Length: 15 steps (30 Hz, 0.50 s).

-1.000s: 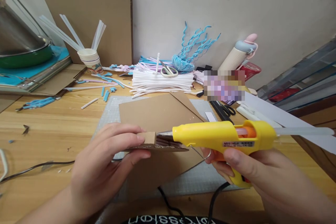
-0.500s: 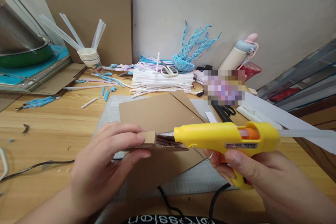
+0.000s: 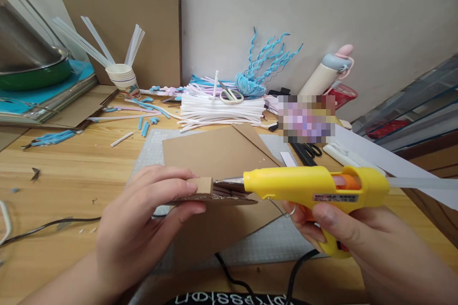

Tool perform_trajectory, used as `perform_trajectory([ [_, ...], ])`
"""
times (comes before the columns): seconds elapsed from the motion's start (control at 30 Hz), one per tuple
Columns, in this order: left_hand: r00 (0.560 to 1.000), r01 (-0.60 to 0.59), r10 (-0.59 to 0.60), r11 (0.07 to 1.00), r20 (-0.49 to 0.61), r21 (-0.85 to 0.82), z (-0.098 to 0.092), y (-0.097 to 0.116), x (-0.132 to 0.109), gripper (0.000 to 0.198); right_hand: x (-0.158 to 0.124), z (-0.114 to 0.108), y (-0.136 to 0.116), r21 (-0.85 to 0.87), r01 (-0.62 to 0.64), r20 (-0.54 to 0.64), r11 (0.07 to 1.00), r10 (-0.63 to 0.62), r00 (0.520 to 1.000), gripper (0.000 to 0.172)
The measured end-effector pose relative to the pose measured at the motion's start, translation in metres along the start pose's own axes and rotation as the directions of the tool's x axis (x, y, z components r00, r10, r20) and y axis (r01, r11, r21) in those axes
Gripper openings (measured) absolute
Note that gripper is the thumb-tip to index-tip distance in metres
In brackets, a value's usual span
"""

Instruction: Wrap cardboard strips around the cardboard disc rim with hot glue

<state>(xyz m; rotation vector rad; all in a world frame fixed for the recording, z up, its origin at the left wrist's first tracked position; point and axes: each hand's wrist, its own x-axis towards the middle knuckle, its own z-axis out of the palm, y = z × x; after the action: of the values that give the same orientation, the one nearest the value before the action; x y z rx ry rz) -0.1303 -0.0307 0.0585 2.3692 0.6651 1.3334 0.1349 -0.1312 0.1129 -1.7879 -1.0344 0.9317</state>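
Observation:
Between the thumb and fingers of my left hand [image 3: 143, 219] is a cardboard piece [image 3: 203, 187], a flat base with a raised strip along its edge, held level above the mat. My right hand [image 3: 350, 233] is wrapped round the handle of a yellow hot glue gun [image 3: 286, 183], with a clear glue stick [image 3: 422, 182] sticking out of its back. The gun's metal nozzle points left, its tip at the end of the raised strip; whether it touches, I cannot tell. A black cord hangs below the gun. Larger cardboard sheets [image 3: 203, 150] lie underneath.
A grey cutting mat [image 3: 146, 152] covers the table's middle. Behind it are white pipe cleaners [image 3: 222, 113], scissors [image 3: 232, 96] and a curly blue pipe-cleaner shape [image 3: 250, 85]. Stacked paper cups [image 3: 121, 76] hold glue sticks at the left. A bottle [image 3: 322, 76] leans at the back right.
My right hand and the glue gun have shifted slightly to the right, drawing the nozzle back along the strip's end. My left hand and the cardboard piece stay nearly still.

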Motion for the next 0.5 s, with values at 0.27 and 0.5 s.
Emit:
perform_trajectory([
  [0.27,1.0,0.009,-0.009,1.0,-0.008,0.003,-0.0003,-0.0007,-0.0011,0.029,0.0008,0.0019,-0.0013,0.009,0.0,-0.018,1.0,0.0,1.0,0.045],
  [0.5,1.0,0.013,-0.013,1.0,-0.017,0.02,-0.0007,-0.0004,-0.0015,0.031,-0.002,-0.0054,0.0049,-0.095,-0.112,-0.02,0.989,0.111,0.994,0.054],
])
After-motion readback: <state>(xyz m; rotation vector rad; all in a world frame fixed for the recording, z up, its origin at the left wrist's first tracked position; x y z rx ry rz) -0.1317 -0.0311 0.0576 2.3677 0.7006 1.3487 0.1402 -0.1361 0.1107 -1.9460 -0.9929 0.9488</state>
